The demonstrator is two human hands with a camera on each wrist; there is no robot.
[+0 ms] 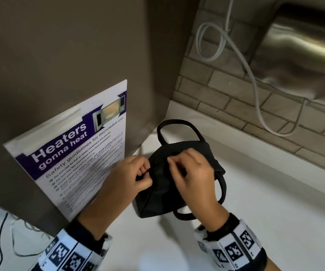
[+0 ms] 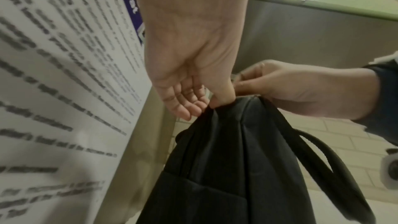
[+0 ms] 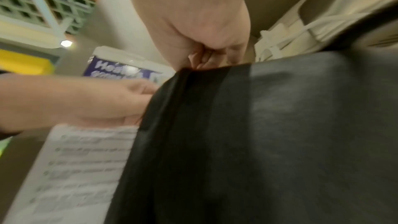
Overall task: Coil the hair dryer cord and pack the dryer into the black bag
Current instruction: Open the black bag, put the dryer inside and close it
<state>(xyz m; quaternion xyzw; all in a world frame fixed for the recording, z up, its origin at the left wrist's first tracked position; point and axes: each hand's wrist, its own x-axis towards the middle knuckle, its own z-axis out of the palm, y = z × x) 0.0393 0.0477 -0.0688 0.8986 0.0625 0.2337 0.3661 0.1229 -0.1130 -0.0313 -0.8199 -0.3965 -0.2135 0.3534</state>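
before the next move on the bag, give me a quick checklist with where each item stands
1. Left hand pinches the bag top: ok.
2. Right hand pinches the top edge too: ok.
3. Bag sits on the counter: ok.
4. Both handles lie outside the opening: ok.
5. Dryer inside the bag: cannot tell, no dryer in view.
6. Bag top closed: cannot tell, hands cover it.
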